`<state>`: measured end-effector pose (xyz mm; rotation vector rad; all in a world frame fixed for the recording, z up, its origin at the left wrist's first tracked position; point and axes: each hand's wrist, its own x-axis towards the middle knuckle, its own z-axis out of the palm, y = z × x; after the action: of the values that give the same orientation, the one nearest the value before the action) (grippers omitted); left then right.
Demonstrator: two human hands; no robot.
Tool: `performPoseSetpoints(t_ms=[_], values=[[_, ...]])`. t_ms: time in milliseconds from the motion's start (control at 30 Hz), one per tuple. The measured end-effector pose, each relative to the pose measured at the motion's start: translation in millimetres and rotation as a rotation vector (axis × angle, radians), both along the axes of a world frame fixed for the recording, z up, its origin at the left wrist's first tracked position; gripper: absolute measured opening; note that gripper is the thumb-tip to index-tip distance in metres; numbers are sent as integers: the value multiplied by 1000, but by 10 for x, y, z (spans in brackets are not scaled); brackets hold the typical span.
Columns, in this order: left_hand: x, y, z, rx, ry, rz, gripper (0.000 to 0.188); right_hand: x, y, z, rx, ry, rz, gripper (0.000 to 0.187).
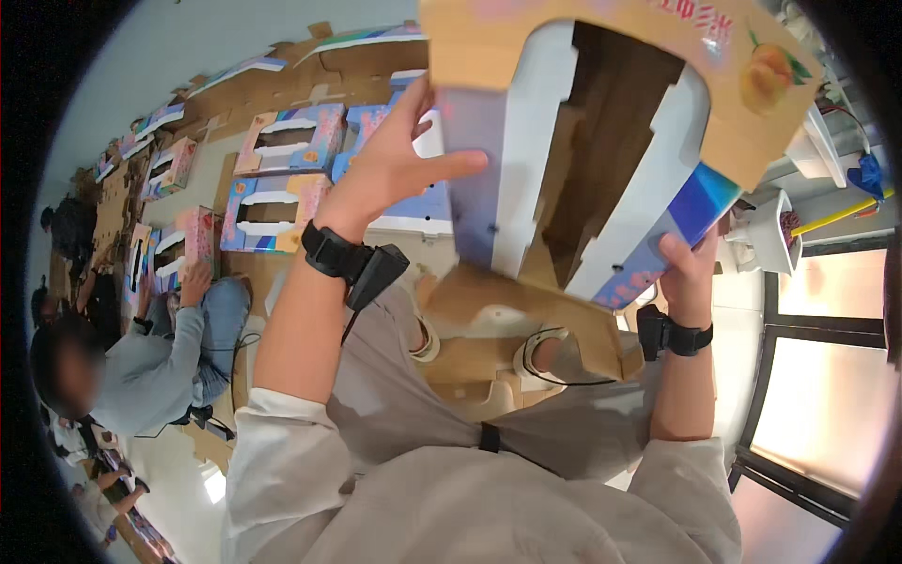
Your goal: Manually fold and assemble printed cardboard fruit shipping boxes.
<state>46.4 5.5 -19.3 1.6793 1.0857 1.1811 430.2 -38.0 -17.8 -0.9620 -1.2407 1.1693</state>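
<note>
A printed cardboard box [476, 209], orange with purple-blue sides and a fruit picture, is held up tilted in front of me. A long opening runs through its middle between white inner flaps, and brown cardboard shows inside. My left hand [399, 162] grips its left side, thumb on the printed face and the other fingers partly hidden at the edge. At the lower right edge my right hand [691, 271] has its thumb on the blue side; its other fingers are mostly behind the box. A brown flap [601, 340] hangs from the box's lower end.
Several similar boxes [289, 141] stand on the left, with flattened cardboard [362, 64] behind them. Nearby at left sits another person [155, 362] with a hand on a box. White bins [766, 235] and a yellow pole [836, 216] are at right, beside a dark-framed window [827, 376].
</note>
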Motion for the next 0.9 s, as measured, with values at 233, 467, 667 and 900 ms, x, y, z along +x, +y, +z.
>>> performPoseSetpoints(t_ms=[233,467,667,900], values=[[286,-94,-53,-79,-377,113,76,-237,64,-192,-146,-138,-30,63],[451,-36,-306,374,-51,396,66,-269,274,-439,-328,-41,-91,41],[545,-31,-368,679,243,468,47,-290,340,-562,-378,-36,-178,59],[425,-67,-294,265,269,329,81,-360,390,-537,-521,20,-44,78]])
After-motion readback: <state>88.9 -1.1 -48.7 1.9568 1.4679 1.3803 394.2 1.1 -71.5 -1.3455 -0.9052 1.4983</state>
